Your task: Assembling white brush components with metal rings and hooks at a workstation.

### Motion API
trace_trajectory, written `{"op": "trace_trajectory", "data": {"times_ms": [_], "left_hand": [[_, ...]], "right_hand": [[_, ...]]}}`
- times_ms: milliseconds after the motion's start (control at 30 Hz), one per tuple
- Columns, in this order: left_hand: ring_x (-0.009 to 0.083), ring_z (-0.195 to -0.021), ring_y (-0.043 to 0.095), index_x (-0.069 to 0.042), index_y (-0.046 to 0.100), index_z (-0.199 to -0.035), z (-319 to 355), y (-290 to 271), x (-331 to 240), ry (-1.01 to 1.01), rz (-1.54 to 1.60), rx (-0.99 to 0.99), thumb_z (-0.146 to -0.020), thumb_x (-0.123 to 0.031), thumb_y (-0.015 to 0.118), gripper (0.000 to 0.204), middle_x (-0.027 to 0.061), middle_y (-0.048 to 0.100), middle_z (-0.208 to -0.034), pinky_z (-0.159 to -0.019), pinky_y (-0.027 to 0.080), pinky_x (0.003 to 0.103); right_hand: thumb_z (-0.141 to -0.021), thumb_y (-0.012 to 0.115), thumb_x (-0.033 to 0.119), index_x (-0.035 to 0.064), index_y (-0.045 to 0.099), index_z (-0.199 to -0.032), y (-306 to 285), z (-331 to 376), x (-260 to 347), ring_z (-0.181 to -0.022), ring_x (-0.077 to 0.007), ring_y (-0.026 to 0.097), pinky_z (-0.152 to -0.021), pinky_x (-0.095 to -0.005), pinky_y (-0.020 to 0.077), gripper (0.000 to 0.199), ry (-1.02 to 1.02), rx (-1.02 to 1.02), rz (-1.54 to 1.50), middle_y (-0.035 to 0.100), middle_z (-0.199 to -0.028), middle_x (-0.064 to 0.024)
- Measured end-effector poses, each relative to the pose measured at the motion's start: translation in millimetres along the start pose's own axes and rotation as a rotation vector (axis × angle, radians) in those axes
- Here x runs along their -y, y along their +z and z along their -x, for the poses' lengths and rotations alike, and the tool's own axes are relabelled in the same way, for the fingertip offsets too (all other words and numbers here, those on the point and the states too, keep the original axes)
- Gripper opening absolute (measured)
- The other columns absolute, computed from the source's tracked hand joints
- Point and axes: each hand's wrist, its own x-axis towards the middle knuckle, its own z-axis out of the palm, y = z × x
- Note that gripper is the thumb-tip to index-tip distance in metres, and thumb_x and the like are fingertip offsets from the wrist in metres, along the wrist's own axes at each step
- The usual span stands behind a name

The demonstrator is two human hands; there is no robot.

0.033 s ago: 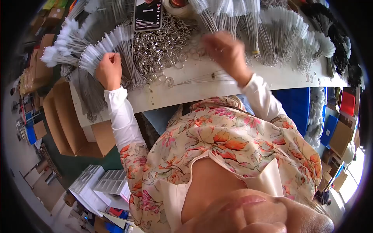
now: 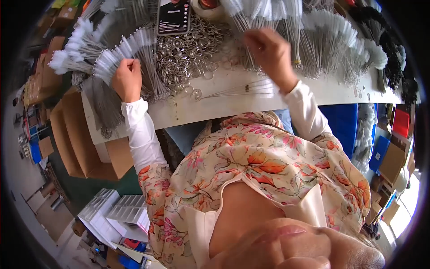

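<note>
At the left of the table, my left hand (image 2: 126, 80) is closed in a pinch against a fanned bundle of white-bristled wire brushes (image 2: 145, 42). Whatever is between its fingertips is too small to make out. My right hand (image 2: 271, 54) hovers in front of another brush bundle (image 2: 262, 11); its curled fingers are smeared by motion, so its grip is unclear. Between the hands spreads a heap of metal rings (image 2: 186, 56). Below my right hand, a few thin wire brushes (image 2: 237, 89) lie flat near the table's front edge.
A phone (image 2: 174, 18) with a lit screen lies at the back beside a tape roll (image 2: 207, 8). More brush bundles (image 2: 324, 45) line the right side, with black brushes (image 2: 389, 54) beyond. A cardboard box (image 2: 85, 141) stands below the table's left end.
My right hand has shifted slightly right. The left hand stays pinched at the brushes, and the whole view has moved a little.
</note>
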Motion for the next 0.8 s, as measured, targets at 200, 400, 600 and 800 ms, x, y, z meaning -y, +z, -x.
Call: {"op": "trace_trajectory", "data": {"times_ms": [200, 400, 600, 800], "left_hand": [[0.0208, -0.069, 0.065, 0.002, 0.051, -0.095, -17, -22, -12, -0.215, 0.954, -0.038, -0.091, -0.015, 0.05, 0.017, 0.0146, 0.065, -0.08, -0.061, 0.053, 0.03], [0.0118, -0.056, 0.052, -0.004, 0.062, -0.088, -37, -88, 102, -0.422, 0.513, -0.263, -0.085, -0.032, 0.062, 0.027, 0.0056, 0.06, -0.07, -0.047, 0.041, 0.026], [0.033, -0.074, 0.062, -0.003, 0.067, -0.084, -6, -47, 221, -0.121, -0.333, 0.158, -0.078, -0.043, 0.063, 0.041, 0.0164, 0.066, -0.081, -0.068, 0.048, 0.037], [0.0298, -0.076, 0.062, 0.002, 0.064, -0.089, 0, -53, 213, -0.177, -0.178, 0.145, -0.083, -0.024, 0.061, 0.027, 0.0162, 0.066, -0.082, -0.071, 0.047, 0.036]], "right_hand": [[-0.077, 0.066, 0.028, 0.0086, 0.064, -0.083, 1, -32, -30, -0.065, -0.0249, 0.062, -0.059, -0.0336, 0.0496, 0.021, 0.092, 0.15, 0.408, 0.063, -0.077, -0.0048], [-0.077, 0.066, 0.025, 0.0082, 0.068, -0.088, -9, -39, -36, -0.065, -0.0212, 0.063, -0.061, -0.0315, 0.0496, 0.02, 0.256, 0.222, 0.252, 0.066, -0.074, -0.0064], [-0.069, 0.074, 0.023, 0.0057, 0.071, -0.084, -15, -33, -52, -0.054, -0.0083, 0.057, -0.051, -0.0257, 0.0471, 0.023, 0.529, 0.159, -0.201, 0.064, -0.064, -0.0036], [-0.085, 0.063, 0.026, 0.0027, 0.064, -0.089, -59, -42, -45, -0.055, -0.0061, 0.046, -0.051, -0.0191, 0.0397, 0.024, 0.698, -0.1, -0.567, 0.056, -0.068, 0.0023]]}}
